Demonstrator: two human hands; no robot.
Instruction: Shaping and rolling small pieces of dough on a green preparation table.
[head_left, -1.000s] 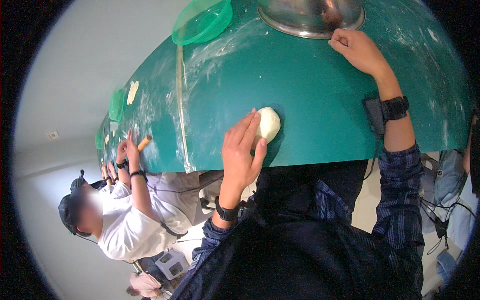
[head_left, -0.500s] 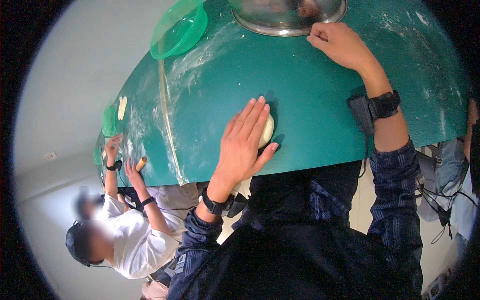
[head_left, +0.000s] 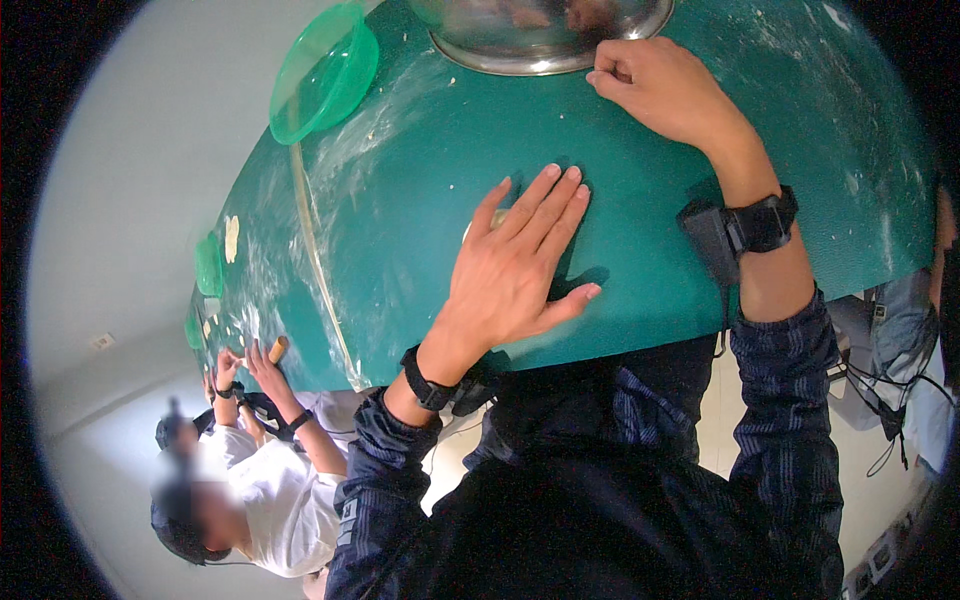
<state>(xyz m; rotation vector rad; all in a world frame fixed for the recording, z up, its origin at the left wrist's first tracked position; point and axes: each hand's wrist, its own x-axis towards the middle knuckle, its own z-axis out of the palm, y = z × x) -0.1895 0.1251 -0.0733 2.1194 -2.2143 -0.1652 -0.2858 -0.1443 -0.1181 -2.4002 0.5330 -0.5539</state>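
My left hand (head_left: pixel 510 265) lies flat, palm down, with its fingers stretched and the thumb out to the side. Beneath it is a pale lump of dough (head_left: pixel 499 217), mostly covered; only a little shows between and beside the fingers. My right hand (head_left: pixel 655 85) is curled closed, just below the rim of a large shiny metal bowl (head_left: pixel 545 68). Nothing can be seen in its fingers. Both hands are over the green tabletop (head_left: pixel 400 290).
A green plastic basin (head_left: pixel 365 75) stands at the far left edge. A pale strip (head_left: pixel 315 240) crosses the flour-dusted table. Further left, a co-worker's hands (head_left: pixel 262 367) are by a wooden rolling pin (head_left: pixel 278 349), near a flat dough piece (head_left: pixel 231 240).
My left hand has slid to the right across the dough, its fingers spreading, so the dough now peeps out on the left. My right hand keeps its curl. The whole view has shifted slightly.
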